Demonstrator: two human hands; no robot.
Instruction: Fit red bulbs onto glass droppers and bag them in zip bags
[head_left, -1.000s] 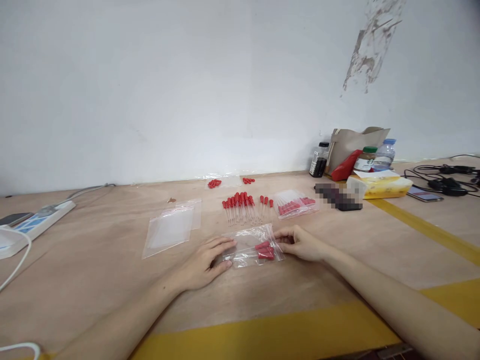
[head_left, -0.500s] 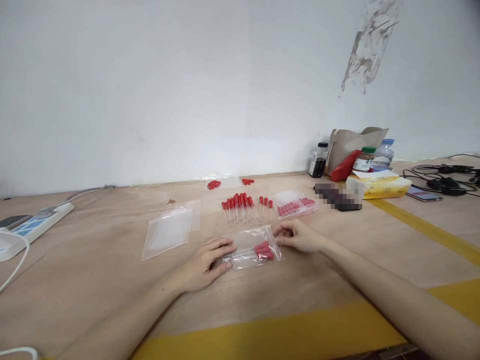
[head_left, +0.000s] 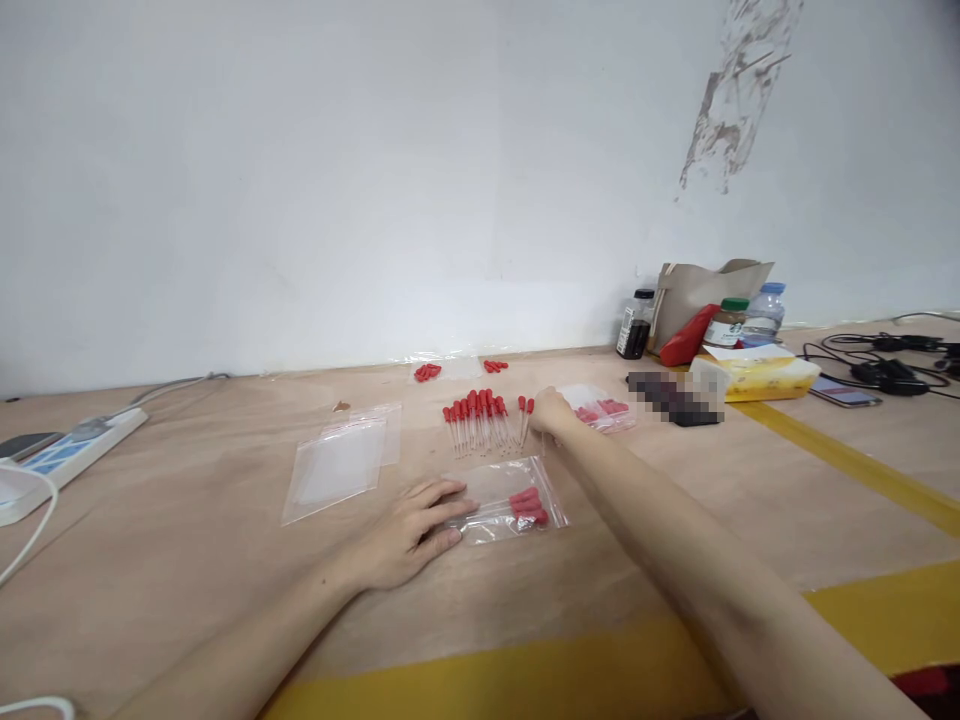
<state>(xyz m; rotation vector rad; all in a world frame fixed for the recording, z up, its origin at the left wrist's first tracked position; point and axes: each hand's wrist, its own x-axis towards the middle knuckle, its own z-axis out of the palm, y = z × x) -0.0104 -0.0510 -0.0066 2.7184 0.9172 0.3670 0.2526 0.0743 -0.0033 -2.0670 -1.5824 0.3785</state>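
Note:
My left hand [head_left: 416,525] lies with fingers spread, its fingertips on the left end of a clear zip bag [head_left: 491,528]. Inside that bag several glass droppers with red bulbs [head_left: 528,505] lie sideways, bulbs toward the zip at right. Farther off, my right hand [head_left: 553,412] is closed at the right end of the loose droppers, and a dropper's thin glass tube shows below it. The fingertips and bulb are hidden. To its left, two droppers [head_left: 526,405] stand out from a larger row of droppers [head_left: 474,408]. Behind the hand is a filled bag of droppers [head_left: 611,410], partly covered.
Flat zip bags [head_left: 337,465] lie at left, beside a power strip [head_left: 71,460]. Small red bulbs [head_left: 427,372] rest near the wall. At right are a dark bottle [head_left: 635,325], a yellow tissue pack [head_left: 761,375], a phone [head_left: 846,391] and black cables [head_left: 892,375].
My right hand has left the zip end of the front bag and moved forward to the rightmost loose dropper, now covering its bulb. My left hand stays on the bag.

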